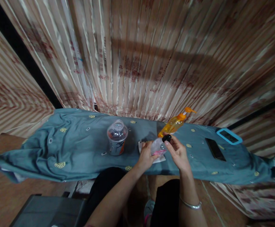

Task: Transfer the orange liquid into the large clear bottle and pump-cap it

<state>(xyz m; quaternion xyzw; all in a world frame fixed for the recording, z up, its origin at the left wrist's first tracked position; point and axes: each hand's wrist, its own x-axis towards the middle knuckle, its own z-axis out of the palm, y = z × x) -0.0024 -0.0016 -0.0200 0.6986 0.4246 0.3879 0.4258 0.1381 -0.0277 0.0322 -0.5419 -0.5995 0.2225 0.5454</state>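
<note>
The left hand point(146, 154) curls around the clear bottle point(156, 145), over white paper point(160, 159) near the surface's point(80, 157) front edge; a loose grip could drop it. The right hand point(178, 152) pinches the black cap point(167, 138); a slip could knock the pump bottle point(174, 124) just beyond. Open room lies left of the cup point(117, 140) and between right hand and phone point(215, 149).

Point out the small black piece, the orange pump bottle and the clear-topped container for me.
Small black piece point(166, 138): head view, middle of its dark surface.
Orange pump bottle point(172, 125): head view, middle of its see-through body.
Clear-topped container point(117, 139): head view, middle of its side.
</note>
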